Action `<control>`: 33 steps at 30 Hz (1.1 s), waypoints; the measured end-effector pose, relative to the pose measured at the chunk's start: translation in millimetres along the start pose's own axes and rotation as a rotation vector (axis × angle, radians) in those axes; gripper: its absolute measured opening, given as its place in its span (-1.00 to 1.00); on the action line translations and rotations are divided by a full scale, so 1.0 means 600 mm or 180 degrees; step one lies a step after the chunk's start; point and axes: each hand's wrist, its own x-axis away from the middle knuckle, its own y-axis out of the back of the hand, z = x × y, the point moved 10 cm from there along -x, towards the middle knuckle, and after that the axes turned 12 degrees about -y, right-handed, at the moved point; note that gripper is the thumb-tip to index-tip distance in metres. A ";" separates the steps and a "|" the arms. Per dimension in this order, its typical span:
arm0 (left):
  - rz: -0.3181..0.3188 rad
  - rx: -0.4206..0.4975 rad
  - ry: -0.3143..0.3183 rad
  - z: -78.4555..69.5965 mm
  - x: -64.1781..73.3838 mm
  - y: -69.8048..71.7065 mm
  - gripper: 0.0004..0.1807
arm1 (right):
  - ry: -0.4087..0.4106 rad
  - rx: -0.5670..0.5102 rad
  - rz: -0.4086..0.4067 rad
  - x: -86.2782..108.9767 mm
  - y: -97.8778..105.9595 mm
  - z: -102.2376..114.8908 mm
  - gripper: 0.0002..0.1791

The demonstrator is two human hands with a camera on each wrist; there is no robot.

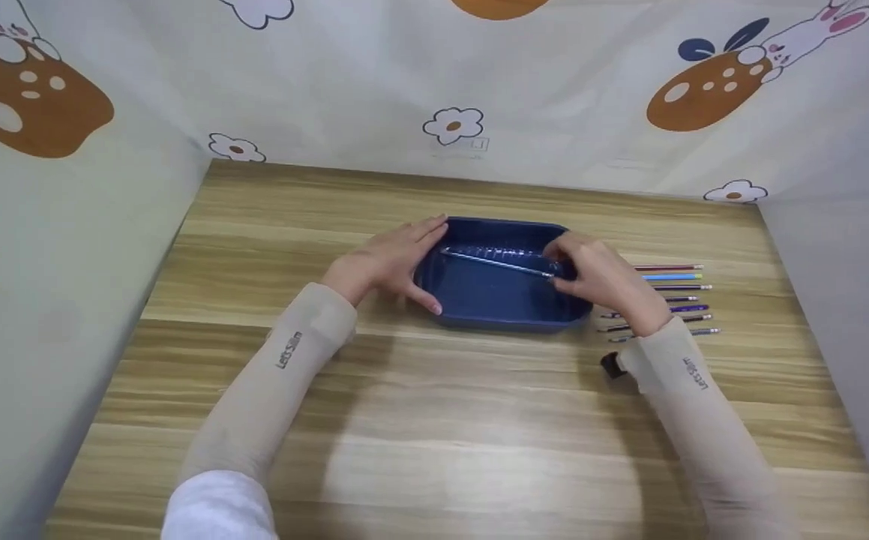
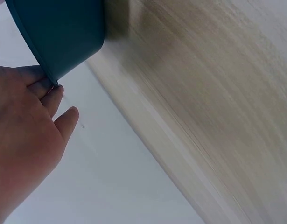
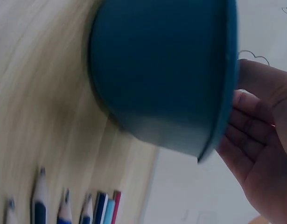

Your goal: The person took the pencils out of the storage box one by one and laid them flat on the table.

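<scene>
A dark blue rectangular tray (image 1: 509, 324) with raised walls stands on the wooden table. My left hand (image 1: 393, 262) holds its left end, fingers at the far corner and thumb at the near corner of the rim. In the left wrist view, fingertips lie at the rim of the tray (image 2: 64, 37). Inside slants one pencil (image 1: 498, 264). My right hand (image 1: 599, 274) reaches over the tray's right wall and pinches the pencil's eraser end between thumb and fingers. From the right wrist, the wall (image 3: 162, 70) hides those fingertips.
Several pencils (image 1: 685, 287) lie side by side right of the tray, partly behind the right forearm; some sharpened tips (image 3: 40, 186) show in the right wrist view. A small black object (image 1: 614, 365) sits at the right sleeve's cuff. Printed cloth (image 1: 569, 142) rises behind the table.
</scene>
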 end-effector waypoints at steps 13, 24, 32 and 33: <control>0.0027 0.0042 -0.0012 -0.002 0.003 -0.013 0.48 | -0.0137 0.0259 0.0070 -0.035 -0.062 0.007 -0.73; -0.0001 -0.0012 -0.0052 -0.004 0.000 -0.002 0.48 | -0.0100 0.0663 -0.0100 -0.051 -0.070 0.016 -0.92; 0.0002 -0.0013 -0.0031 -0.001 -0.002 0.004 0.47 | 0.0117 0.0637 -0.0281 -0.044 -0.040 0.040 -0.89; 0.0003 -0.0017 -0.0023 0.001 -0.003 0.004 0.47 | 0.0134 0.0639 -0.0287 -0.043 -0.035 0.042 -0.89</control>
